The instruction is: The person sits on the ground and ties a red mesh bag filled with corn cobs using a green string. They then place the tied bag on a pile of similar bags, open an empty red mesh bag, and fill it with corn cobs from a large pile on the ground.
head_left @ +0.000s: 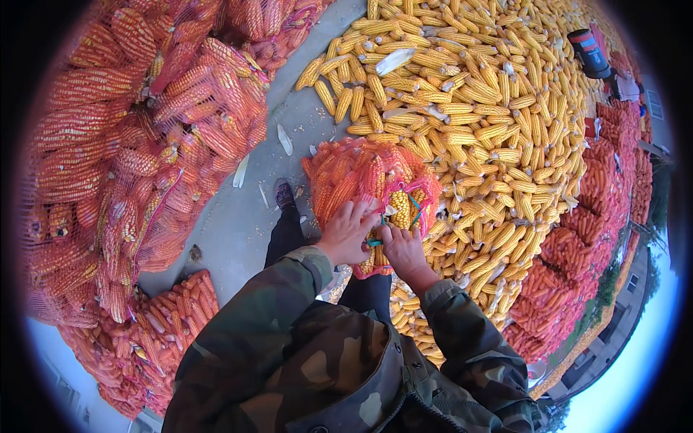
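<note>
A red mesh sack (339, 177) full of corn cobs stands in front of me, its mouth partly open toward me. Yellow cobs (399, 209) show in the opening. A green cord (415, 207) runs along the mouth's edge. At the left side of the opening, my left hand (348, 232) has its fingers bent and closed on the mesh rim. My right hand (404, 250) is closed at the near edge, with the green cord at its fingertips. The exact grip of both hands is partly hidden by the fingers.
A large heap of loose corn cobs (476, 123) spreads to the right and far side. Filled red mesh sacks (130, 144) are piled on the left, and more sacks (577, 245) line the far right. Husk pieces (284, 140) lie on the grey concrete floor (234, 224) beside my foot (285, 193).
</note>
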`<state>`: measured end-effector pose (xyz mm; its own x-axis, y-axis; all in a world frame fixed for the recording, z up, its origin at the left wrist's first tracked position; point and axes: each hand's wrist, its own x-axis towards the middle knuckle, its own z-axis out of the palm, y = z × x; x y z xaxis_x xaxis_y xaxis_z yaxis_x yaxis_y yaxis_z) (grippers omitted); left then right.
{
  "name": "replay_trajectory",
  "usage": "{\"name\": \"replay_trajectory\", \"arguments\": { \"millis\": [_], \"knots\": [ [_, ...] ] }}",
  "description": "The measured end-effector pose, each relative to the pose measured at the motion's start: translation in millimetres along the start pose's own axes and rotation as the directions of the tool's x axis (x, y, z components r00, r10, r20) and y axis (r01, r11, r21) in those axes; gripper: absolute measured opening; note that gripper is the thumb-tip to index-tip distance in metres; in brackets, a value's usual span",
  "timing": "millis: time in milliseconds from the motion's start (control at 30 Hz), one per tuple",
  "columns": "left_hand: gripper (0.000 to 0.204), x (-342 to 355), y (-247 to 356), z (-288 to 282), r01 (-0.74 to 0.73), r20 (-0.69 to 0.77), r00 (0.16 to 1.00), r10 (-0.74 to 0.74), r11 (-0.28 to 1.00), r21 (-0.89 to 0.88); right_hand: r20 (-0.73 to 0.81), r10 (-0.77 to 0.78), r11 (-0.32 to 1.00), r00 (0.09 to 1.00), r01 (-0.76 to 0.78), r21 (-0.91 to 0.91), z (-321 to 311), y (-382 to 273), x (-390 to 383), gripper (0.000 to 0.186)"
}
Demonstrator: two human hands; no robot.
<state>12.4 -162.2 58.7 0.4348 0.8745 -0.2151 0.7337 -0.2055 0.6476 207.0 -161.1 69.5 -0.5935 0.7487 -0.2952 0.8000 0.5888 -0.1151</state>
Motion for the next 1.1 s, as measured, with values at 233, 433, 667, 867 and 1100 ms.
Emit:
{"name": "replay_trajectory", "arguments": {
  "millis": [233,433,667,867,1100],
  "knots": [
    [0.087,0,16,14,0.128,-0.176,0.973,-0.150,0.983,-0.130,0.203,0.301,0.835,0.932,-0.360,0.415,9,4,-4,0.045],
    [0.061,-5,0,2,0.035,-0.144,0.987,-0.074,0.967,-0.254,0.217,0.278,0.895,0.936,-0.334,0.295,10,21,1,0.040],
    [0.026,-108,-111,-62,0.392,-0.090,0.881,-0.464,0.824,-0.409,0.106,0.396,0.866,0.912,-0.410,0.286,7,12,0,0.021],
    [0.023,-183,-171,-91,0.496,0.220,0.863,-0.454,0.845,-0.202,0.035,0.521,0.807,0.853,-0.506,0.303,11,-9,-6,0.020],
    [0.022,-147,-159,-93,0.395,0.320,0.889,-0.326,0.901,-0.179,0.050,0.605,0.775,0.794,-0.603,0.190,13,-27,-3,0.022]
  ]
}}
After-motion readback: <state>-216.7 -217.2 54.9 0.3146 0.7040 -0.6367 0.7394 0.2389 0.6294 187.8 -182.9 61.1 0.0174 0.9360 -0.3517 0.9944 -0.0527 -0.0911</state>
